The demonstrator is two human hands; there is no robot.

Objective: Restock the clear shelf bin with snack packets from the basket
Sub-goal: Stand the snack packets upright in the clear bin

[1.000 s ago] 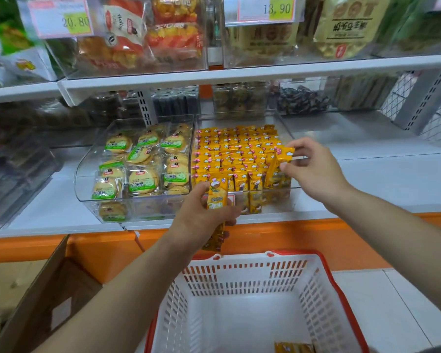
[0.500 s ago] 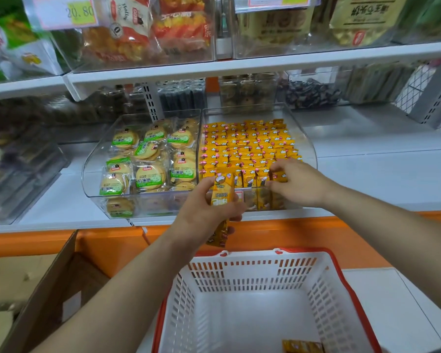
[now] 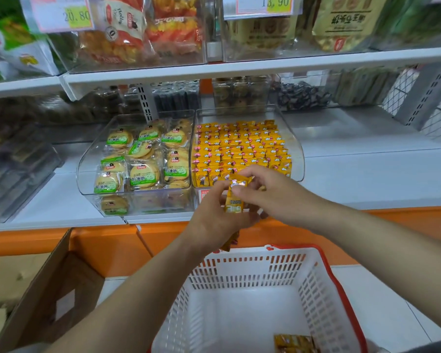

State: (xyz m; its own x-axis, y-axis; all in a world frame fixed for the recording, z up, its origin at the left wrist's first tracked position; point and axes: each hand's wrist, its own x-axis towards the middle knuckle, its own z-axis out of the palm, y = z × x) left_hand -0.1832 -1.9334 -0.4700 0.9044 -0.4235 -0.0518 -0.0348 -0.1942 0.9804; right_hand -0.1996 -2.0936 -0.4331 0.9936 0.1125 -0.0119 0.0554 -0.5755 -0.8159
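Nearly upright — snack packet [image 3: 234, 203], long axis vertical, hands [image 3: 214, 217] [image 3: 273, 197] pinching

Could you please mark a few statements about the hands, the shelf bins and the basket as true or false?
1. The left hand holds a bunch of yellow snack packets. True.
2. The right hand rests on the rim of the white slotted plastic basket. False: it pinches the top of a packet in that bunch.
3. The basket is full. False: only a few packets lie at its bottom.
4. The clear plastic shelf bin is packed with rows of yellow packets. True.
5. The neighbouring clear bin holds green-labelled round biscuits. True.
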